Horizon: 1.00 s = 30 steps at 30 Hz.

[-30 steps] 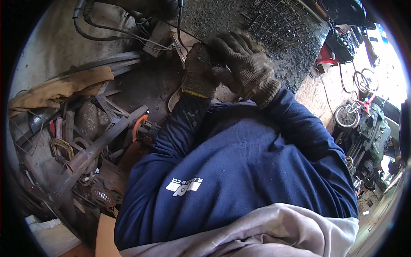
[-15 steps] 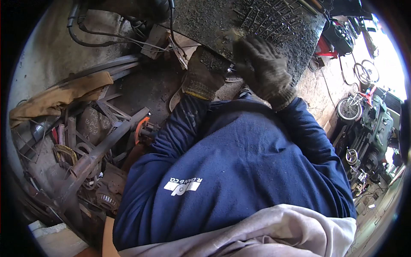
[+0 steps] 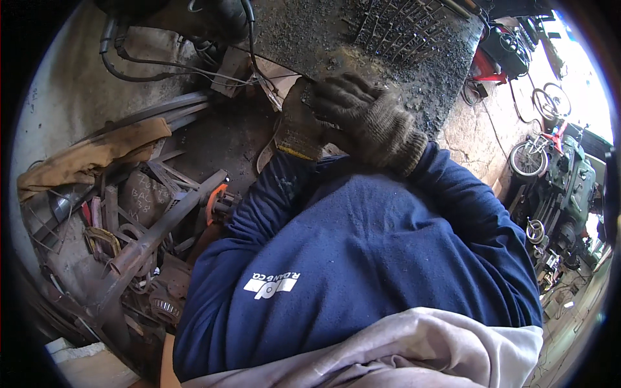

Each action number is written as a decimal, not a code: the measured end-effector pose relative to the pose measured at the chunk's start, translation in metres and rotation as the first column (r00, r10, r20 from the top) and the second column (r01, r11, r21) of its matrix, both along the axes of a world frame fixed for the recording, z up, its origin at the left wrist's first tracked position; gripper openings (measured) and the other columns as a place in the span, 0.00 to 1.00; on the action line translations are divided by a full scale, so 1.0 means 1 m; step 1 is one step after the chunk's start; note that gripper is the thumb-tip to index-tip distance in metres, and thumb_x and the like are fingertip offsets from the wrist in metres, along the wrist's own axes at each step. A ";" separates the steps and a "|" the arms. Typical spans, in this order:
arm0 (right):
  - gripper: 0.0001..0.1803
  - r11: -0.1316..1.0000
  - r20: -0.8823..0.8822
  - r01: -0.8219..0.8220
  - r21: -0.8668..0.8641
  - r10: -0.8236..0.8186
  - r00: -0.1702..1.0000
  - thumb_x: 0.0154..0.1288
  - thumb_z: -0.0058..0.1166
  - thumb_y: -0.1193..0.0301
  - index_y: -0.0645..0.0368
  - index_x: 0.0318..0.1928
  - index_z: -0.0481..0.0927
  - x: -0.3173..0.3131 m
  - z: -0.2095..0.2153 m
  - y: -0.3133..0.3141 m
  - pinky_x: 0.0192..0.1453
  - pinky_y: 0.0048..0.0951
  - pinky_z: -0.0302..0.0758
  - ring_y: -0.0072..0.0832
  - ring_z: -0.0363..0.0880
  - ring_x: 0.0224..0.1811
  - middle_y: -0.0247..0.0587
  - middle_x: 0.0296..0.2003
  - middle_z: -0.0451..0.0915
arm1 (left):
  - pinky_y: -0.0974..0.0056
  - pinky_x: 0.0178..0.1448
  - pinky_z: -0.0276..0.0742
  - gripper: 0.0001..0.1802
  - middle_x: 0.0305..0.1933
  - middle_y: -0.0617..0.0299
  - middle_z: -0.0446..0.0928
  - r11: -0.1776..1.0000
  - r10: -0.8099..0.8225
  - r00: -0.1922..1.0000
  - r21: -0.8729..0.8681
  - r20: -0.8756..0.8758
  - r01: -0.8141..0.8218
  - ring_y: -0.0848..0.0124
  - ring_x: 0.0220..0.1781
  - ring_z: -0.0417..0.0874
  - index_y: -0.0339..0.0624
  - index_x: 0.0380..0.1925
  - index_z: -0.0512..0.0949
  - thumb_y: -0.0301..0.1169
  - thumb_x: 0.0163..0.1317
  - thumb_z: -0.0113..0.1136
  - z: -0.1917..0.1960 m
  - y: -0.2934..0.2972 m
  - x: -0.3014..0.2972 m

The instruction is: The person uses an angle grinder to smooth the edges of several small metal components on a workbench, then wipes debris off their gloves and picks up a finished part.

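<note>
My left hand (image 3: 299, 123) wears a dark work glove with a yellow band at its cuff. It is raised at the near edge of the grimy workbench (image 3: 284, 39). My right hand (image 3: 372, 119), in a dark knitted glove, reaches across against the left one. Its fingers are bent and pressed together, pointing left. Anything between the two gloves is hidden, and the left fingers are covered. Beyond the hands, a grate of thin metal rods (image 3: 404, 29) rests on the bench among black grit.
Black cables (image 3: 149, 77) hang at the upper left, by a wooden block (image 3: 231, 70). Scrap metal bars (image 3: 162, 220) and a tan cloth (image 3: 97, 155) crowd my left side. Farther right are a red object (image 3: 484, 70), a bicycle (image 3: 529, 158) and a green machine (image 3: 572, 174).
My right hand has moved left and slightly nearer, from over the bench edge onto my left hand. The left hand has stayed about where it was.
</note>
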State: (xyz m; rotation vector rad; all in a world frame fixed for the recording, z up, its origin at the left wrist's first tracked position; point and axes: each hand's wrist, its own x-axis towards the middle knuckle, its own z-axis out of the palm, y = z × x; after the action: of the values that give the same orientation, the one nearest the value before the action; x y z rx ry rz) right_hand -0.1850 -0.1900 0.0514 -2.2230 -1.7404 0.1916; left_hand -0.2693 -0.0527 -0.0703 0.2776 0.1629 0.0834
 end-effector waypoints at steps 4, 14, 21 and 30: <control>0.28 0.990 0.016 0.047 0.136 -0.049 0.999 0.66 0.61 0.56 0.55 0.63 0.79 0.008 0.007 0.000 0.76 0.49 0.66 0.47 0.73 0.70 0.49 0.63 0.77 | 0.60 0.65 0.80 0.17 0.57 0.54 0.79 0.988 0.051 0.995 0.152 -0.080 -0.038 0.63 0.59 0.82 0.37 0.58 0.71 0.27 0.72 0.51 0.024 -0.006 0.003; 0.20 0.689 -0.755 0.671 0.273 -0.279 0.593 0.74 0.57 0.73 0.65 0.63 0.77 0.023 -0.006 -0.061 0.69 0.32 0.73 0.30 0.79 0.62 0.46 0.60 0.81 | 0.50 0.59 0.83 0.21 0.50 0.51 0.82 0.939 0.110 0.867 -0.235 -0.486 -0.251 0.58 0.52 0.85 0.38 0.46 0.79 0.44 0.75 0.46 -0.008 0.011 -0.010; 0.20 0.632 -0.708 0.735 0.246 -0.401 0.582 0.77 0.52 0.64 0.66 0.58 0.81 0.020 0.000 -0.085 0.66 0.33 0.73 0.32 0.80 0.59 0.47 0.54 0.84 | 0.40 0.66 0.78 0.25 0.54 0.47 0.80 0.900 0.092 0.961 -0.392 -0.261 -0.193 0.47 0.63 0.78 0.35 0.53 0.77 0.45 0.75 0.42 0.024 0.016 -0.031; 0.29 0.521 -0.967 0.830 0.201 0.239 0.084 0.81 0.45 0.54 0.68 0.65 0.73 0.009 -0.001 -0.075 0.72 0.41 0.71 0.40 0.78 0.64 0.52 0.61 0.78 | 0.39 0.70 0.75 0.25 0.56 0.48 0.80 0.849 0.051 0.987 -0.514 -0.150 -0.122 0.48 0.60 0.80 0.36 0.54 0.77 0.46 0.75 0.44 0.104 -0.016 0.025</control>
State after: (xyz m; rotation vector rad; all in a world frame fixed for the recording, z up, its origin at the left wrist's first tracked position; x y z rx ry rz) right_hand -0.1756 -0.2655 0.0508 -1.0812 -0.2253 0.4986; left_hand -0.2443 -0.0683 0.0336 -0.2733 0.3226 0.1073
